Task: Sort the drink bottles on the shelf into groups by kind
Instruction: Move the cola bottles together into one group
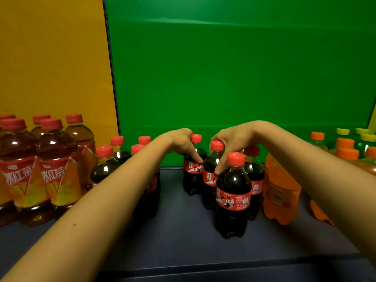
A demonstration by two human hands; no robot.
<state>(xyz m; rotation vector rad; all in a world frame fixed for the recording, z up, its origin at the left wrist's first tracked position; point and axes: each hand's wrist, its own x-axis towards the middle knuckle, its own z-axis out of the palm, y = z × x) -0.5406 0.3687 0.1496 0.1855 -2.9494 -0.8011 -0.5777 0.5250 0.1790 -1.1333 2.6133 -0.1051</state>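
Red-capped, the near cola bottle stands free on the shelf, so just behind it, where the right hand curls its fingers round the middle cola bottle and the left hand grips the far cola bottle, lift both 2 straight up before carrying them left to the cola group.

Left hand grips the neck of the rear cola; right hand grips the neck of the middle cola. Front cola stands upright on the shelf; tea bottles at left, orange soda at right.
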